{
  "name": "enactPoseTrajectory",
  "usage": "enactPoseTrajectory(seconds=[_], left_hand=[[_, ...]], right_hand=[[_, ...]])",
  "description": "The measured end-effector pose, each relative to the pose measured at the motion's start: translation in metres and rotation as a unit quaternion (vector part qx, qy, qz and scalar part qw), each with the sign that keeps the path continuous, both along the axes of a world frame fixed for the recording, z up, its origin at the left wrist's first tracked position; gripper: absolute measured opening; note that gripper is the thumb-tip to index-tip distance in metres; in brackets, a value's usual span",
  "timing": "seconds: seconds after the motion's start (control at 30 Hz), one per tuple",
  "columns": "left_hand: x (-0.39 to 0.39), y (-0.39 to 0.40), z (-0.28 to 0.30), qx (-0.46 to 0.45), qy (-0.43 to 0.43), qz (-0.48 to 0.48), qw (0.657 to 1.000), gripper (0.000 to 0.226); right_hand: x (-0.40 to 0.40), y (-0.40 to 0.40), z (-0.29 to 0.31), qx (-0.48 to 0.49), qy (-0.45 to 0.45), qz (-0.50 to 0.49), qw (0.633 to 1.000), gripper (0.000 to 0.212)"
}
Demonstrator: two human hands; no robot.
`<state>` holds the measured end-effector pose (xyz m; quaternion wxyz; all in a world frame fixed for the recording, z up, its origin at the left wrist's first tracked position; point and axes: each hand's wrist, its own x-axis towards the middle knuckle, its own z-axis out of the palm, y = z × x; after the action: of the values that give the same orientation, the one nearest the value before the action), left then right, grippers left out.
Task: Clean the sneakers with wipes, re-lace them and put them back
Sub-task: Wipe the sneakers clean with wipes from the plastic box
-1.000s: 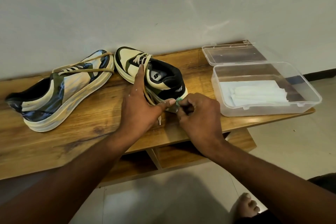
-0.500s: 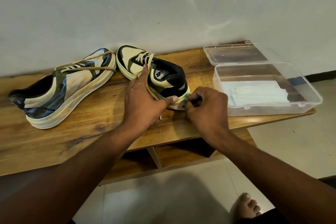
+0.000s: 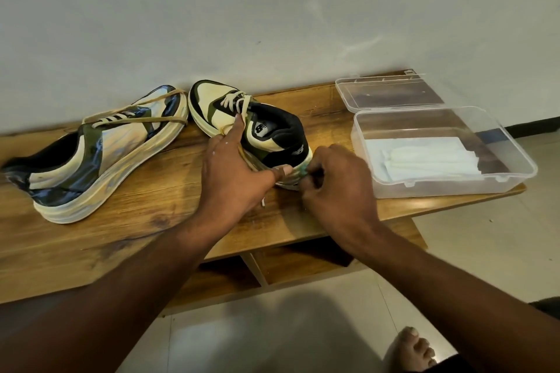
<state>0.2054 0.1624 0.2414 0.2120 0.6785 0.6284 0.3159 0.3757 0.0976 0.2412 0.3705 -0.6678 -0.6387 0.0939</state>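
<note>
The cream, olive and black sneaker (image 3: pixel 257 133) is kept on the brown wooden shelf (image 3: pixel 127 221), near the wall. It is steadied by the left hand (image 3: pixel 233 172), whose forefinger is stretched along the side while the thumb presses near the heel. The right hand (image 3: pixel 336 188) is curled at the heel; something small and greenish is pinched there, probably a wipe, but this cannot be told surely. The loose beige lace (image 3: pixel 263 201) may be trapped under the sole, and the shoe may be pushed sideways if the left hand is relaxed.
</note>
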Motion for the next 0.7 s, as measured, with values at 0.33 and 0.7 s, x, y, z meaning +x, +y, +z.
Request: enactPoseTrajectory(seconds=[0.33, 0.7], left_hand=[[0.001, -0.005, 0.008, -0.001, -0.002, -0.018, 1.0, 0.117], [-0.002, -0.003, 0.003, 0.013, -0.002, -0.03, 0.999, 0.121]], right_hand=[[0.003, 0.007, 0.005, 0.015, 0.051, -0.007, 0.999, 0.021], [0.003, 0.011, 0.009, 0.023, 0.038, -0.008, 0.999, 0.019]])
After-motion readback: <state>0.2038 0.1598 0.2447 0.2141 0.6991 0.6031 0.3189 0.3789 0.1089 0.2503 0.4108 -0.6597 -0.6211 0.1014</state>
